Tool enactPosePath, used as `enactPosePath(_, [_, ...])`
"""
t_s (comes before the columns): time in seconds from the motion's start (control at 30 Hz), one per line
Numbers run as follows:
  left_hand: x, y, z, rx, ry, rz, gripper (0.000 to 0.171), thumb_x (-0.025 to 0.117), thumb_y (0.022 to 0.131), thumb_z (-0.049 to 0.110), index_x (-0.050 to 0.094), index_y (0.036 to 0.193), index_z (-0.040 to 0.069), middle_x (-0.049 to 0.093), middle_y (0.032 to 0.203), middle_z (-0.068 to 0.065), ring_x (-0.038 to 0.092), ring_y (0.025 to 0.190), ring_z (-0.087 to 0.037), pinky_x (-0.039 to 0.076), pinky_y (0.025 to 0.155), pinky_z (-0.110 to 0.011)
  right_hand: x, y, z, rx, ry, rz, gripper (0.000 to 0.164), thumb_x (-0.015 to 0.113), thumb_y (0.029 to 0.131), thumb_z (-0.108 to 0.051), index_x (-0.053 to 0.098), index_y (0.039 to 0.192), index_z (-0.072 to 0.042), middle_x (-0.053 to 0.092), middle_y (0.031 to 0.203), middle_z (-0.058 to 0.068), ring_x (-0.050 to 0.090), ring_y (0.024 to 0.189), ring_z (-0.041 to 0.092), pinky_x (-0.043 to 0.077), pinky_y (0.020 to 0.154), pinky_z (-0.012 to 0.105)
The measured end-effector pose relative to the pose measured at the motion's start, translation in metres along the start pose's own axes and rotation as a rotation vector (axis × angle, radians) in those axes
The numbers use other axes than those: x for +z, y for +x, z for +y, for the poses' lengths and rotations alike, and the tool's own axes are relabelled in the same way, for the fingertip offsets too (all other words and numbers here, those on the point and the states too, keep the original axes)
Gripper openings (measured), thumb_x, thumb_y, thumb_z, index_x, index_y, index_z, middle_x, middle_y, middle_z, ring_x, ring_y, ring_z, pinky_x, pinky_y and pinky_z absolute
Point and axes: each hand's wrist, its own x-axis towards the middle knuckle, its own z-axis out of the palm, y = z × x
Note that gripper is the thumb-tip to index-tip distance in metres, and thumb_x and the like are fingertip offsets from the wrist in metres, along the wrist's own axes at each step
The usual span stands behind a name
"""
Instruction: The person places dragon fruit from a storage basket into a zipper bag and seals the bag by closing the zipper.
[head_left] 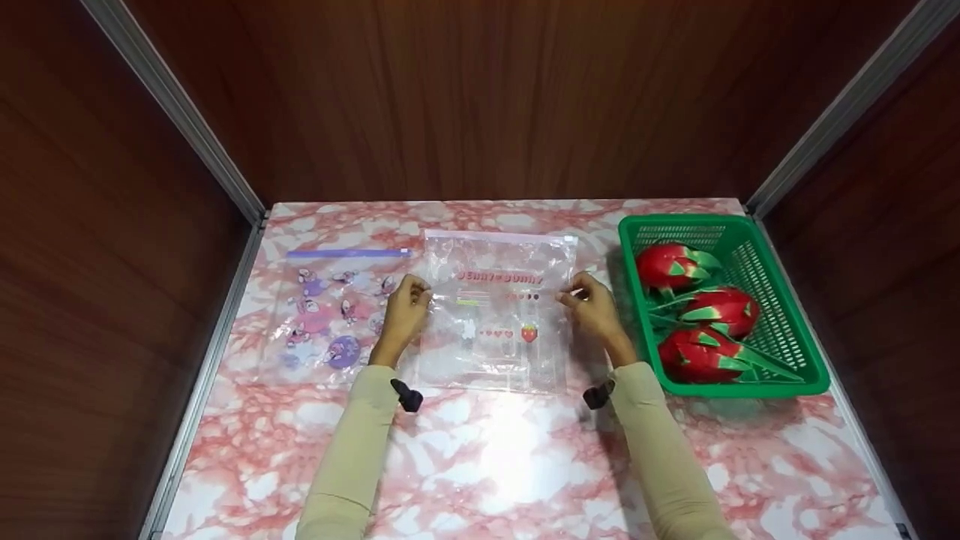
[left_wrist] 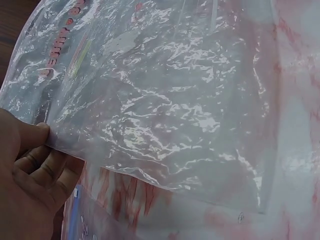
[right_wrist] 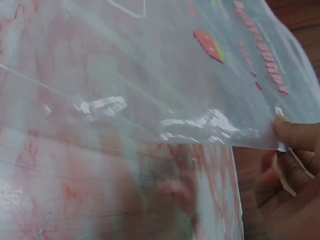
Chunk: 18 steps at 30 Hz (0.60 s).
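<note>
A clear zip bag [head_left: 491,364] with red lettering, small hearts and a strawberry print is held between both hands, its pale pink slider strip toward the back wall. The left hand [head_left: 407,307] pinches its left edge between thumb and fingers, as the left wrist view shows up close on the bag [left_wrist: 165,120]. On the opposite edge, the right hand [head_left: 595,309] pinches the film with thumb over bent fingers. In the right wrist view the bag's edge [right_wrist: 220,142] runs straight into that pinch, raised over the table.
Another clear zip bag [head_left: 343,351] with a purple strip and cartoon prints lies flat at the left. To the right stands a green basket [head_left: 819,367] with red dragon fruits [head_left: 697,356] in it. Wooden panels [head_left: 480,97] enclose the marbled table [head_left: 450,465] on three sides.
</note>
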Motion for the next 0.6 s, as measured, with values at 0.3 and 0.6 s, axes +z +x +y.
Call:
enactPosePath(0.3, [-0.002, 0.007, 0.006, 0.035, 0.016, -0.018, 0.006, 0.063, 0.102, -0.003, 0.059, 0.106, 0.0, 0.072, 0.1, -0.022, 0.068, 0.093, -0.032, 0.055, 0.083, -0.033, -0.003, -0.001, -0.003, -0.051, -0.01, -0.023, 0.009, 0.071, 0.088, 0.013, 0.064, 0.094, 0.013, 0.064, 0.091, 0.02, 0.054, 0.079, 0.017, 0.043, 0.066, 0.018])
enactPosePath(0.6, [-0.003, 0.013, 0.014, 0.048, -0.014, -0.038, 0.005, 0.057, 0.105, -0.005, 0.056, 0.109, -0.002, 0.067, 0.097, -0.019, 0.073, 0.086, -0.038, 0.049, 0.066, -0.02, -0.004, -0.002, -0.008, -0.037, -0.047, -0.062, 0.021, 0.073, 0.092, 0.001, 0.067, 0.11, 0.012, 0.067, 0.098, 0.02, 0.057, 0.086, 0.019, 0.046, 0.07, 0.019])
